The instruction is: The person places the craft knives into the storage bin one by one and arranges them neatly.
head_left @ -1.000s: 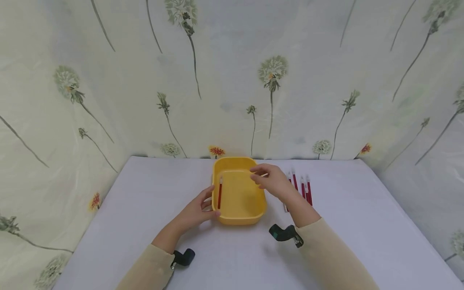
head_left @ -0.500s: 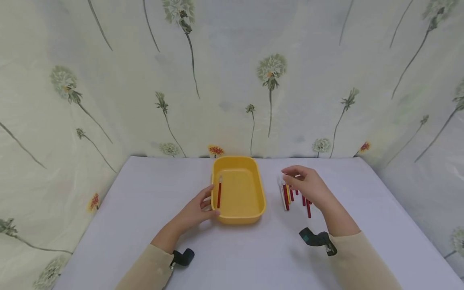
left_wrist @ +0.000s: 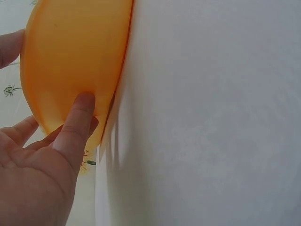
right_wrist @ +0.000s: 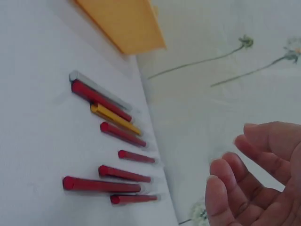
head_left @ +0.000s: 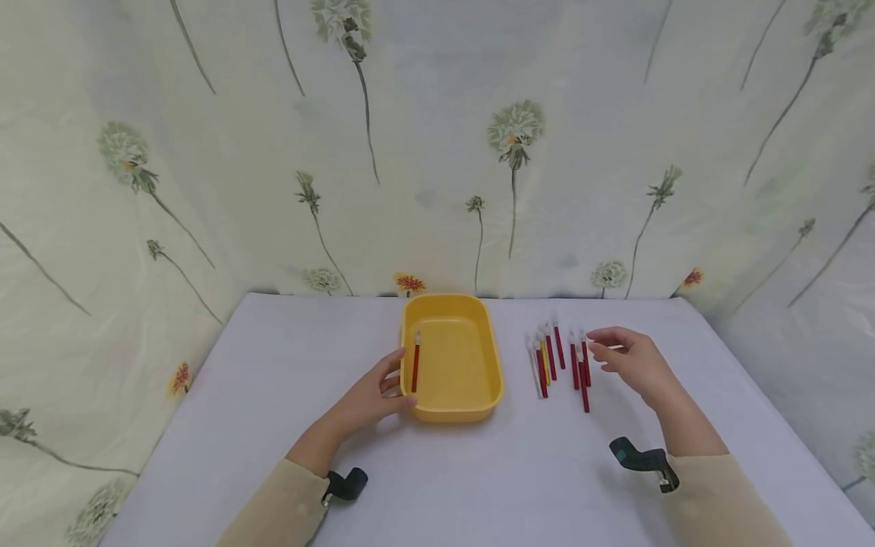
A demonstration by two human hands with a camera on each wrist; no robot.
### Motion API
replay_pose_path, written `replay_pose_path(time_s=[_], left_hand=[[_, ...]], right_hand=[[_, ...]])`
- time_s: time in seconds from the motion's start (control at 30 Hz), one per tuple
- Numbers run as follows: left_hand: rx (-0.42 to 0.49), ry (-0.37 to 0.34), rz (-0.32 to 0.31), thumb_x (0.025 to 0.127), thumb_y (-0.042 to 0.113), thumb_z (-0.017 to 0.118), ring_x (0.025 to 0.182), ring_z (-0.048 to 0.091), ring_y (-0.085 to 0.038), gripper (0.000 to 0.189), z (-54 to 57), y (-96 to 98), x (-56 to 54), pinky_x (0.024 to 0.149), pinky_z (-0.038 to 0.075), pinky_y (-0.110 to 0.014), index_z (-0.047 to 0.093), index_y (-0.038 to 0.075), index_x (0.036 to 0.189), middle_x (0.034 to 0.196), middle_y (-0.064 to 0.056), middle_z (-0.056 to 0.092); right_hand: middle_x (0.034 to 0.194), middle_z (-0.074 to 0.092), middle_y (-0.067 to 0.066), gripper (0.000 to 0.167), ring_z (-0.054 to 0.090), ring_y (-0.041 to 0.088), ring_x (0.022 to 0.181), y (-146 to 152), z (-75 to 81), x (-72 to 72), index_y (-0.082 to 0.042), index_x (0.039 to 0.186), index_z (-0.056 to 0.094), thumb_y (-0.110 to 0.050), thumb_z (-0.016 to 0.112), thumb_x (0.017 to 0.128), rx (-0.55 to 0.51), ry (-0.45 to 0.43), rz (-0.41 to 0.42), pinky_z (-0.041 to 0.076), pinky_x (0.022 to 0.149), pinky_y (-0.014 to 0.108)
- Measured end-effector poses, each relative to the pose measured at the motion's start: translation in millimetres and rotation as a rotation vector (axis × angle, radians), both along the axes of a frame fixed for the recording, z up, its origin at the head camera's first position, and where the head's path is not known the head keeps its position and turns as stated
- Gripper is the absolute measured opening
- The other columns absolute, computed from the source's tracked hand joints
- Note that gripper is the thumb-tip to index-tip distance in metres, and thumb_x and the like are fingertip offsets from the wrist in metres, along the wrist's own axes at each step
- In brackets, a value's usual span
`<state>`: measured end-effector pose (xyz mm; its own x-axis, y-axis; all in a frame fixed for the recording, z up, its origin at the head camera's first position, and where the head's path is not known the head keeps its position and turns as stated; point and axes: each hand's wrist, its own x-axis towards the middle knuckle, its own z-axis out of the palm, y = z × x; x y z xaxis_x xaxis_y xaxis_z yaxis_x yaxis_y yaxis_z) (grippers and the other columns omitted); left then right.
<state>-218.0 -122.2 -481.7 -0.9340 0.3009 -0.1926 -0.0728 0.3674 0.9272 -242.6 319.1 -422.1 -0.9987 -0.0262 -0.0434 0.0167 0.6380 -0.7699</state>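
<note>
My left hand (head_left: 369,395) rests against the left side of a yellow plastic tray (head_left: 497,365), fingers touching its outer wall and rim. In the left wrist view, one fingertip presses flat on the tray wall (left_wrist: 75,52). A red pencil (head_left: 415,365) with a pale cap lies lengthwise inside, along the tray's left side. My right hand (head_left: 632,361) hovers just right of the loose pencils, fingers loosely bent with nothing between them. Several red pencils (right_wrist: 106,185) lie there, with a yellow pencil (right_wrist: 115,118) and a white pencil (right_wrist: 101,89); their ends have clear caps.
A white-covered table (head_left: 307,334) bears everything. Behind it and at both sides hangs a cloth (head_left: 424,152) with dandelion prints. The loose pencils lie right of the tray in two loose groups, pointing away from me.
My right hand has moved right, from over the tray, across the pencils, to their right side. The pencils it covered now show. My left hand and the tray have stayed put.
</note>
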Motion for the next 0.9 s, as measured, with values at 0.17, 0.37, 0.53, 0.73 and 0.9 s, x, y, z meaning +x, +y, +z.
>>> replay_pose_path(time_s=[0.17, 0.37, 0.53, 0.73, 0.9], left_hand=[[0.015, 0.004, -0.003, 0.083, 0.037, 0.083, 0.142, 0.042, -0.026, 0.094, 0.7, -0.7, 0.6, 0.108, 0.043, -0.045, 0.027, 0.033, 0.158, 0.16, -0.004, 0.033], [0.026, 0.013, -0.01, 0.083, 0.037, 0.083, 0.141, 0.042, -0.026, 0.094, 0.2, -1.6, 0.3, 0.108, 0.043, -0.045, 0.027, 0.031, 0.158, 0.16, -0.004, 0.032], [0.025, 0.013, -0.008, 0.082, 0.038, 0.083, 0.142, 0.042, -0.027, 0.095, -0.5, -1.8, -0.1, 0.108, 0.043, -0.045, 0.027, 0.03, 0.158, 0.16, -0.005, 0.033], [0.02, 0.001, -0.002, 0.082, 0.038, 0.083, 0.142, 0.041, -0.027, 0.095, -0.8, 0.1, 0.0, 0.108, 0.043, -0.045, 0.026, 0.03, 0.158, 0.16, -0.005, 0.032], [0.027, 0.001, 0.0, 0.083, 0.037, 0.083, 0.142, 0.041, -0.026, 0.095, -0.3, 0.3, 0.5, 0.109, 0.042, -0.045, 0.026, 0.03, 0.158, 0.16, -0.004, 0.032]], right_hand=[[0.132, 0.056, 0.024, 0.043, 0.059, 0.035, 0.113, 9.6, -15.4, -11.0, -0.002, 0.138, 0.054, -0.029, 0.055, 0.104, 0.018, -0.022, -0.019, 0.058, 0.082, 0.026], [0.133, 0.056, 0.024, 0.042, 0.058, 0.034, 0.112, 19.6, -34.2, -27.6, 0.0, 0.138, 0.055, -0.025, 0.056, 0.104, 0.031, -0.055, -0.014, 0.058, 0.087, 0.035], [0.131, 0.056, 0.024, 0.041, 0.059, 0.032, 0.107, 24.9, -43.7, -41.0, -0.001, 0.137, 0.055, -0.025, 0.056, 0.104, 0.045, -0.113, -0.008, 0.056, 0.086, 0.037], [0.129, 0.054, 0.025, 0.041, 0.06, 0.03, 0.103, 31.2, -49.2, -49.2, -0.001, 0.137, 0.055, -0.024, 0.057, 0.103, 0.071, -0.163, -0.004, 0.054, 0.081, 0.031], [0.123, 0.057, 0.023, 0.04, 0.058, 0.028, 0.099, 34.3, -52.9, -54.3, 0.0, 0.134, 0.057, -0.023, 0.06, 0.102, 0.064, -0.182, 0.016, 0.053, 0.077, 0.029]])
